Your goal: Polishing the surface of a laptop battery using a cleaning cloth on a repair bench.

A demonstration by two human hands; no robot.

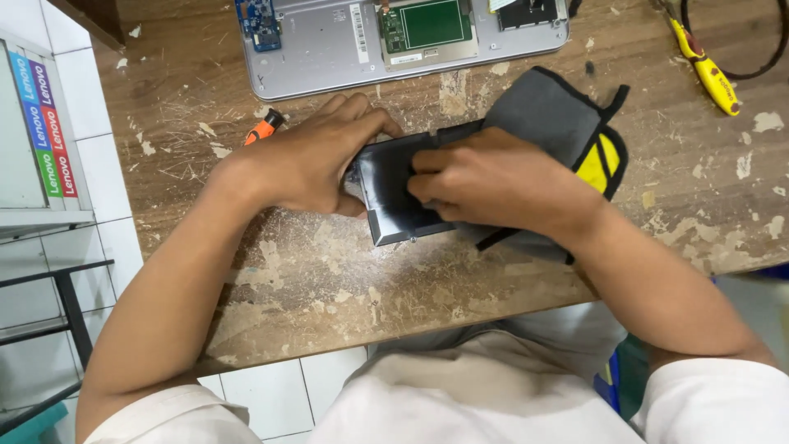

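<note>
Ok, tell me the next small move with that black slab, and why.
Probably slide the black slab the rest of the way out of the grey pouch. The left hand braces its exposed end, the right hand presses where it meets the pouch, and its far end is hidden.

A worn wooden desk (329, 279) is carrying the items, its finish flaking away in pale patches. An opened silver laptop base (329, 49) is lying along the far edge, exposing a green circuit board (427, 25) near its middle and a small blue board (259, 23) at its left corner. An orange-handled tool (265, 128) is lying just in front of that base. A yellow-handled screwdriver (707, 72) is resting at the far right, with a black cable (768, 57) curving beside it. A white tiled wall (90, 123) is running down the left side, a black metal rack (66, 304) standing against it.
</note>
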